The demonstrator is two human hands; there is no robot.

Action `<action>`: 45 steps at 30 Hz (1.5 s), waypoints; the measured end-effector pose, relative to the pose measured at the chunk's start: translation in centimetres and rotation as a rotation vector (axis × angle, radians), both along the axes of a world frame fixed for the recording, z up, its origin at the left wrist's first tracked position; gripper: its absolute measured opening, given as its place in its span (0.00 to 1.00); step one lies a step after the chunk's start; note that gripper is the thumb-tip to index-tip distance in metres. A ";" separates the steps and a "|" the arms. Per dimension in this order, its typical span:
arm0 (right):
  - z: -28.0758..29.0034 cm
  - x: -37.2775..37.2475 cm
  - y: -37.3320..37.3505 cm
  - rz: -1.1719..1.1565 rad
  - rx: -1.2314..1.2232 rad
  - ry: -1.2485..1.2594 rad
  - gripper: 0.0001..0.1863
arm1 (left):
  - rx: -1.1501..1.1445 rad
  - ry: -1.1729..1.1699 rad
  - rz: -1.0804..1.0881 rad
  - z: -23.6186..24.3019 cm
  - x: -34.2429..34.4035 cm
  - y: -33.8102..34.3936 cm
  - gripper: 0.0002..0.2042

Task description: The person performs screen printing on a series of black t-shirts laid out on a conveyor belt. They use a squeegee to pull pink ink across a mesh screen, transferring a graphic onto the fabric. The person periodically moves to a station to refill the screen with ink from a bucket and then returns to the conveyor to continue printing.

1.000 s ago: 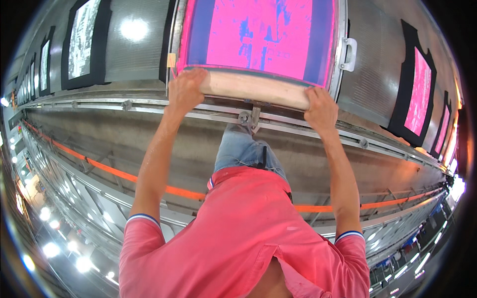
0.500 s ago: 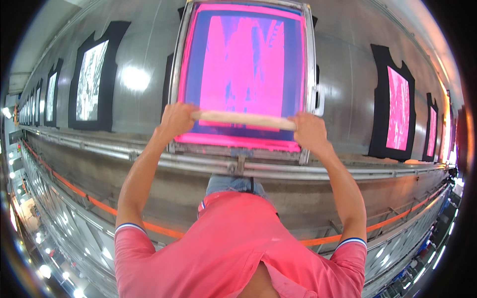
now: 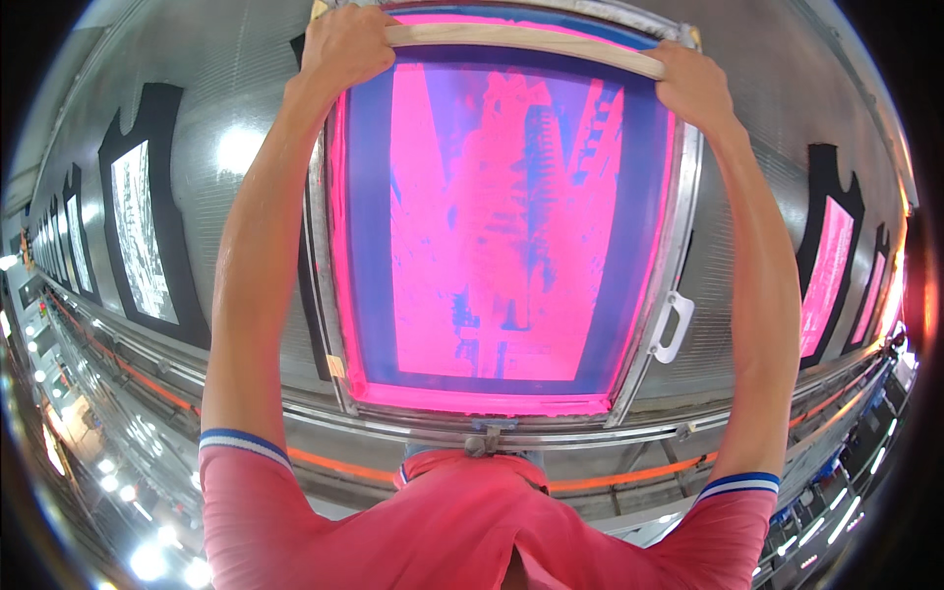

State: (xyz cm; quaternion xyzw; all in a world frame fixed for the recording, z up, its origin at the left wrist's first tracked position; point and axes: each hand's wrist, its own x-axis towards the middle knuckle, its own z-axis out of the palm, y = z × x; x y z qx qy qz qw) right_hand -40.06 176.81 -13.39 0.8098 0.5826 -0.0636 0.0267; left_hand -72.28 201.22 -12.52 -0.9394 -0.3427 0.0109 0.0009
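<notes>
With both arms stretched up, I grip a pale wooden squeegee along the far end of a screen-printing frame. My left hand is closed on its left end and my right hand on its right end. The screen carries bright pink ink over a blue mesh, with patchy blue showing through a printed area. A metal border surrounds it, with a white handle on its right side.
Black garment pieces with white prints lie along the metal printing table at left, others with pink prints at right. A metal rail runs along the near edge, above an orange bar.
Both my hands and the squeegee have moved from the screen's near end across to its far end, my arms reaching out. The view has shifted, showing the whole screen.
</notes>
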 end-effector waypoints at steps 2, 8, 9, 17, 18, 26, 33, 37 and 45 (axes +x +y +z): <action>0.1 -0.6 -0.1 -0.017 -0.007 0.008 0.25 | 0.034 -0.049 -0.023 -0.1 -0.7 -0.8 0.21; -1.0 -3.7 -3.8 0.017 0.074 0.013 0.25 | 0.026 -0.045 0.021 -1.4 -3.5 -3.8 0.20; -1.0 -5.0 -5.3 0.031 0.069 0.027 0.25 | -0.011 -0.056 0.016 -1.8 -4.9 -5.3 0.19; -0.9 -14.5 -18.0 0.057 0.102 0.107 0.25 | -0.088 -0.239 -0.054 -2.7 -14.5 -17.5 0.21; -1.0 -15.7 -19.7 0.066 0.111 0.120 0.25 | -0.090 -0.270 -0.076 -2.7 -15.8 -19.3 0.21; -0.5 -26.4 -33.7 0.046 0.094 0.239 0.25 | -0.130 -0.221 -0.086 -2.5 -26.5 -34.1 0.24; 0.2 -32.4 -42.4 0.059 0.108 0.283 0.22 | -0.231 -0.171 -0.007 -1.1 -32.4 -43.7 0.26; -0.7 -31.3 -42.2 0.114 0.025 0.288 0.20 | -0.327 0.044 0.094 1.2 -31.0 -42.8 0.20; 3.4 -26.1 -38.8 -0.053 0.189 0.665 0.36 | -0.258 0.041 -0.215 0.1 -21.8 -45.1 0.09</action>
